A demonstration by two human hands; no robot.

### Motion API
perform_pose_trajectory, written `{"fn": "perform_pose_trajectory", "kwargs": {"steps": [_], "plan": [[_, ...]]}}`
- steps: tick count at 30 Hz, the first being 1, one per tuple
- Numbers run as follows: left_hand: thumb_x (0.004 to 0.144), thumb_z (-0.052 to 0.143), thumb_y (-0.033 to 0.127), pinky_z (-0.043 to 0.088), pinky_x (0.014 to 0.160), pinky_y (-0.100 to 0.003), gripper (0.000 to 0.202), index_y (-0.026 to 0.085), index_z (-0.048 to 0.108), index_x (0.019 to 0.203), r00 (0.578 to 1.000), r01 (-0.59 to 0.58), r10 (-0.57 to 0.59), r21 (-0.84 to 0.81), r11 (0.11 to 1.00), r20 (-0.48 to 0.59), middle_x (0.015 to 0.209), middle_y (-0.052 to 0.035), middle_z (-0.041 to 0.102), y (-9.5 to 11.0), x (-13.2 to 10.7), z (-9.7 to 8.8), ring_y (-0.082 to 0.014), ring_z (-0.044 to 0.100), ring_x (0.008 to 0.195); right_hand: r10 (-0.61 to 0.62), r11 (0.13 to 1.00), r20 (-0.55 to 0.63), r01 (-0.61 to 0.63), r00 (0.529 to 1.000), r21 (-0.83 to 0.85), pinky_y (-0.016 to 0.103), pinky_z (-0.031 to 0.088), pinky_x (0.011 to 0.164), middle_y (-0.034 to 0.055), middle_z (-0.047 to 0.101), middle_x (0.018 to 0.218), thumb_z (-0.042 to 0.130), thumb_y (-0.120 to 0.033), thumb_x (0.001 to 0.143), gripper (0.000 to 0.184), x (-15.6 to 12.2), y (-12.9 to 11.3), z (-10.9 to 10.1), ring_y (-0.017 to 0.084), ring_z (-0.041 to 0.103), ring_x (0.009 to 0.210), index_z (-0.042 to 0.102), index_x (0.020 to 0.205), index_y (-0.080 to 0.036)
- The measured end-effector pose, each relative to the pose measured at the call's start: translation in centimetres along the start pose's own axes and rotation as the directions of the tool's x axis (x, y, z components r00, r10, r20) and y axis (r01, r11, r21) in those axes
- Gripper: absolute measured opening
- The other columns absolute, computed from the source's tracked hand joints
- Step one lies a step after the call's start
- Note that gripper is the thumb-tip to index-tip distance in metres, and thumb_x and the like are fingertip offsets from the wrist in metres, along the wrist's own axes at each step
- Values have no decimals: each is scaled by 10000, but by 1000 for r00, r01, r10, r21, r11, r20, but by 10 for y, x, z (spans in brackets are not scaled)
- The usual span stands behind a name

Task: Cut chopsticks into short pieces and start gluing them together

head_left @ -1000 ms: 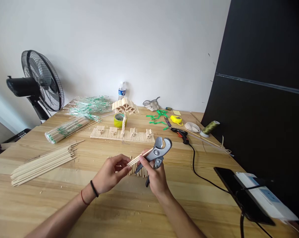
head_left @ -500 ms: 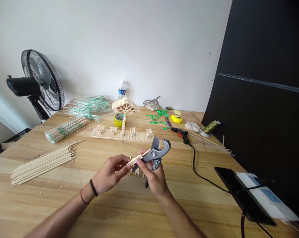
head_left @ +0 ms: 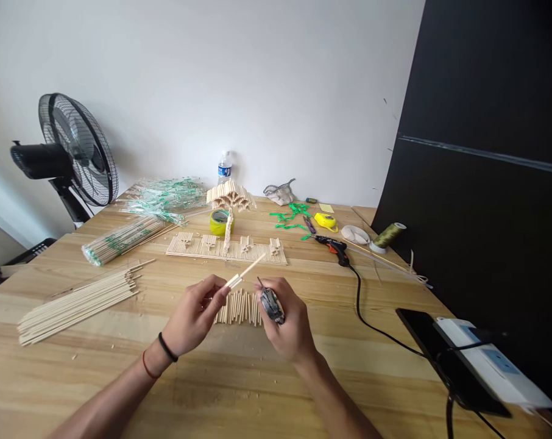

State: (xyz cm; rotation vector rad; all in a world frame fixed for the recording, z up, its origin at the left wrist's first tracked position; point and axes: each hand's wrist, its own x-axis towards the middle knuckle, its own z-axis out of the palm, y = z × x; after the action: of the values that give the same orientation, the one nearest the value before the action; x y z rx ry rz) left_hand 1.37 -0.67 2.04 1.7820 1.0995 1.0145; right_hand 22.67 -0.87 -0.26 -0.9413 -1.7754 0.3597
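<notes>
My left hand (head_left: 194, 316) pinches a short wooden stick (head_left: 246, 272) that points up and to the right. My right hand (head_left: 289, 320) is closed round a grey cutter (head_left: 270, 305), now seen end-on with its head toward me. Between and just behind the two hands lies a row of short cut sticks (head_left: 238, 306) on the wooden table (head_left: 239, 390). Further back stands a flat base of sticks (head_left: 225, 247) with small stick pieces on it and a little stick tree (head_left: 230, 198).
Long loose sticks (head_left: 75, 300) lie at the left, wrapped bundles (head_left: 120, 239) behind them. A glue gun (head_left: 333, 246) with its black cable, yellow tape roll (head_left: 219, 221), water bottle (head_left: 224, 166), thread spool (head_left: 388, 235) and tablet (head_left: 459, 360) sit around. A fan (head_left: 70, 152) stands left.
The cutter has come off the stick and turned downward in my right hand. My left hand has raised the stick's free end up and to the right.
</notes>
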Motion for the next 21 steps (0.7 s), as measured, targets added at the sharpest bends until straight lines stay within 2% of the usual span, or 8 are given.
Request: {"fn": "perform_pose_trajectory", "kwargs": {"steps": [3, 6, 11, 15, 21], "plan": [[1047, 463, 464, 341, 524, -223, 340, 191, 526, 854, 998, -3, 3, -11, 1000, -56, 681, 45, 470, -1, -1, -2, -107, 394, 562, -32, 989, -15, 30, 999, -146, 387, 519, 886, 73, 673, 1037, 566, -20, 802, 376, 3, 10, -4, 257, 632, 996, 592, 1110, -235], [1056, 451, 430, 357, 541, -228, 320, 188, 549, 872, 998, -47, 49, 37, 998, -40, 692, 35, 491, 0, -3, 0, -114, 413, 577, -8, 977, -9, 6, 1000, -212, 407, 518, 907, 84, 665, 1067, 558, -13, 781, 407, 3, 17, -5, 272, 623, 1029, 578, 1122, -236], [1068, 426, 350, 385, 587, -232, 277, 187, 579, 905, 986, -167, 167, 135, 977, 15, 709, 24, 516, 3, -5, 5, -123, 445, 610, -19, 978, 6, 20, 1000, -210, 418, 522, 907, 81, 654, 1087, 542, 10, 725, 482, 3, 15, -3, 281, 610, 1044, 557, 1132, -247], [1067, 424, 330, 396, 594, -237, 250, 195, 580, 925, 979, -204, 201, 167, 965, 34, 712, 21, 534, 4, -4, 6, -130, 458, 606, -1, 973, 30, 8, 1000, -233, 429, 523, 919, 85, 655, 1090, 553, 21, 710, 483, 3, 11, -3, 290, 607, 1058, 568, 1108, -252], [1068, 410, 309, 413, 600, -247, 233, 202, 594, 972, 962, -274, 268, 206, 939, 58, 697, 9, 579, 4, -5, 6, -145, 504, 591, -6, 965, 65, 23, 998, -262, 451, 528, 944, 112, 648, 1141, 579, 26, 711, 558, 1, 9, 0, 304, 608, 1082, 567, 1197, -246]]}}
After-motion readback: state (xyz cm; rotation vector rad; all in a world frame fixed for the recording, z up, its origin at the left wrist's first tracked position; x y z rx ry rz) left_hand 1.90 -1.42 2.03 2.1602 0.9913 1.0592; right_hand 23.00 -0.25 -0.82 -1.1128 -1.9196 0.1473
